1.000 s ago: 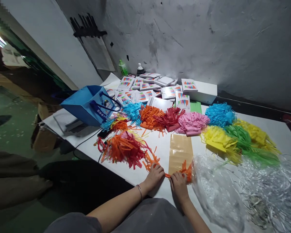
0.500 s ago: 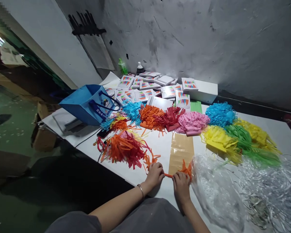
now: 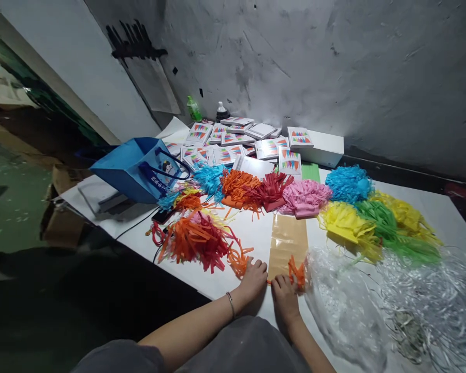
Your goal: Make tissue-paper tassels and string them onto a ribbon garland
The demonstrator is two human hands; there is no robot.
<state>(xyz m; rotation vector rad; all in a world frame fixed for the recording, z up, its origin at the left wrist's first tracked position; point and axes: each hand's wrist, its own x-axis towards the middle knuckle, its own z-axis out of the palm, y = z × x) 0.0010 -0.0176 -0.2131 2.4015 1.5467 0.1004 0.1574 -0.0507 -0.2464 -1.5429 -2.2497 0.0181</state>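
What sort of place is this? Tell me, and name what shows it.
Probably a small craft packing workshop: heaps of coloured paper tassels on a white table, stacked printed packets by the wall, and clear plastic bags.

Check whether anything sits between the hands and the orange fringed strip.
Nothing visible does. The left hand and right hand both rest on the orange fringed strip, by the tan film strip.

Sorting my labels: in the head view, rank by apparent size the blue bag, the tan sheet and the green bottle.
1. blue bag
2. tan sheet, though it lies nearer the camera
3. green bottle, far back, so its true size is unsure
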